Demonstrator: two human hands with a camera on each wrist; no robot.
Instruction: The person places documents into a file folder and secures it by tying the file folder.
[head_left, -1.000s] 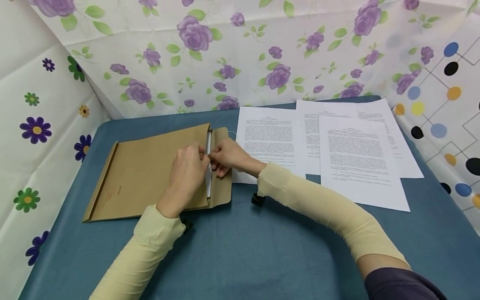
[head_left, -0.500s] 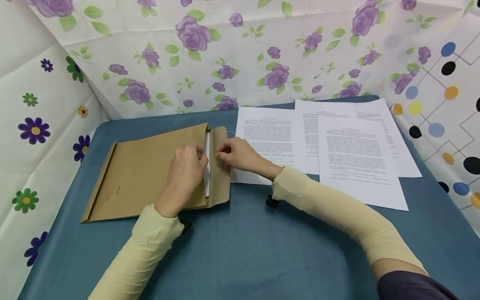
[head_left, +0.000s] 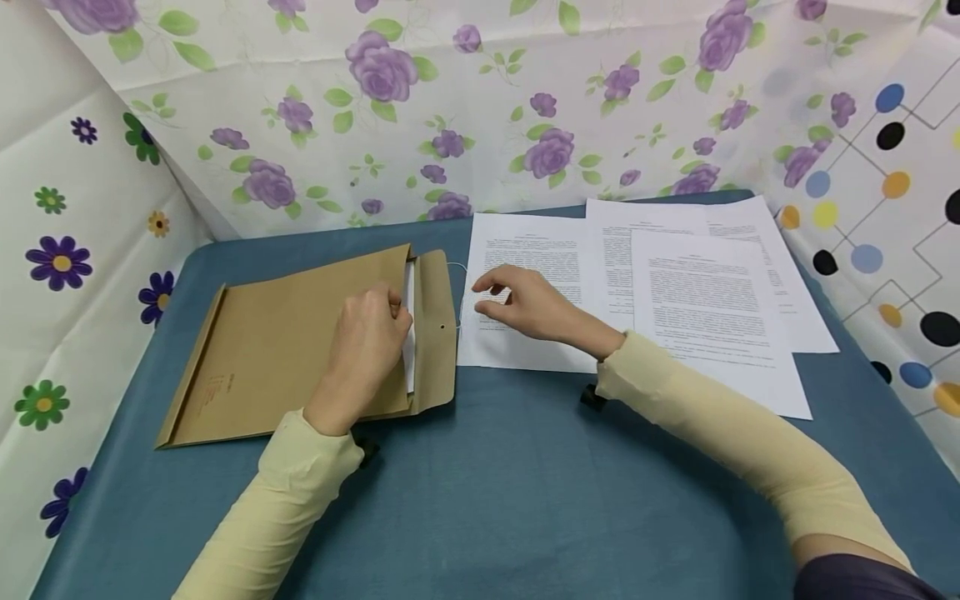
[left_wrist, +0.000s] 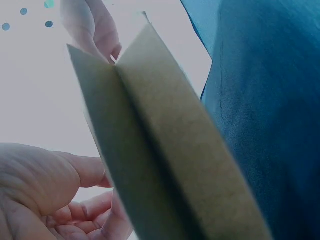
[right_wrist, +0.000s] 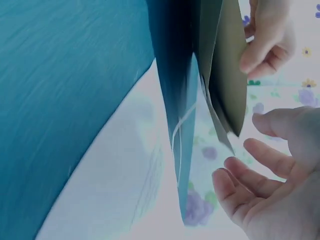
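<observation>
A brown paper envelope (head_left: pixel 292 350) lies on the left of the table, its flap (head_left: pixel 433 367) folded out to the right. White paper (head_left: pixel 409 358) shows in its mouth. My left hand (head_left: pixel 369 333) grips the envelope's mouth edge with curled fingers; in the left wrist view the thumb meets the brown edge. Over the leftmost printed sheet (head_left: pixel 532 258) hovers my right hand (head_left: pixel 528 302), holding nothing, fingers loosely bent and parted from the thumb. A thin white string (head_left: pixel 461 292) loops from the flap, also seen as a string (right_wrist: pixel 181 130) in the right wrist view.
Several printed sheets (head_left: pixel 712 325) overlap at the back right of the blue-covered table (head_left: pixel 487 483). A flowered sheet (head_left: pixel 480 100) hangs behind the table, with patterned sheets on both sides.
My right hand has let go at the envelope's mouth and moved right, off the flap, its fingers spreading. My left hand keeps its grip on the envelope.
</observation>
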